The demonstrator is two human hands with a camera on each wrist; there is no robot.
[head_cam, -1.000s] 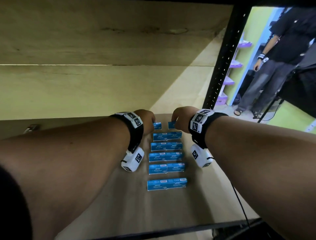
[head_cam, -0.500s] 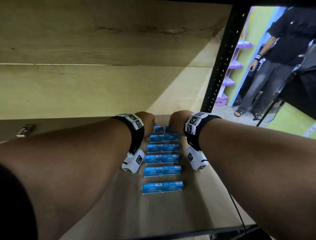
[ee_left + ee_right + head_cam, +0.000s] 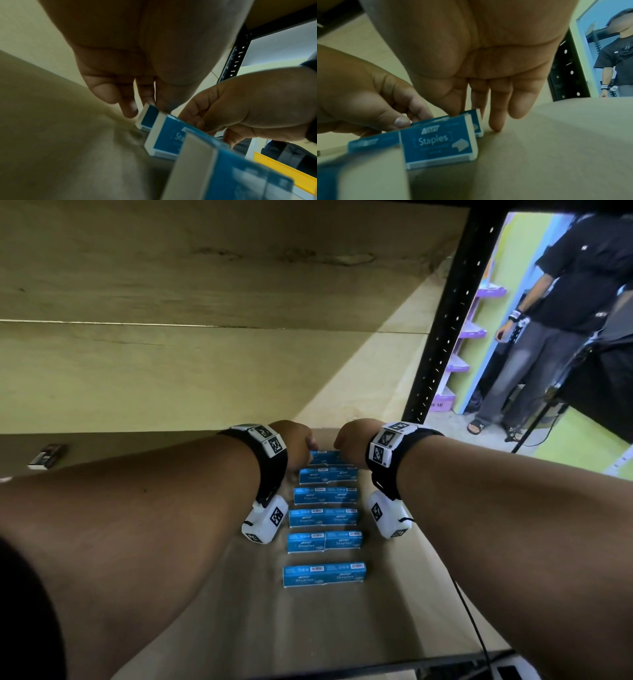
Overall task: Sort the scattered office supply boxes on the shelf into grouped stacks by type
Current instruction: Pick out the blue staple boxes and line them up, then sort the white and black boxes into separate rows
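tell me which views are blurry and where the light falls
Head view: sharp, staple boxes readable, a bright wedge of light crosses the back wall, the shelf sits in shadow. Left wrist view: smeared throughout. Right wrist view: one box legible, nearest box blurred.

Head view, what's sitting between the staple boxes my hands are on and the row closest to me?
Four more rows of blue staple boxes lie between the far row and the nearest row, evenly lined along the shelf; the head view shows it.
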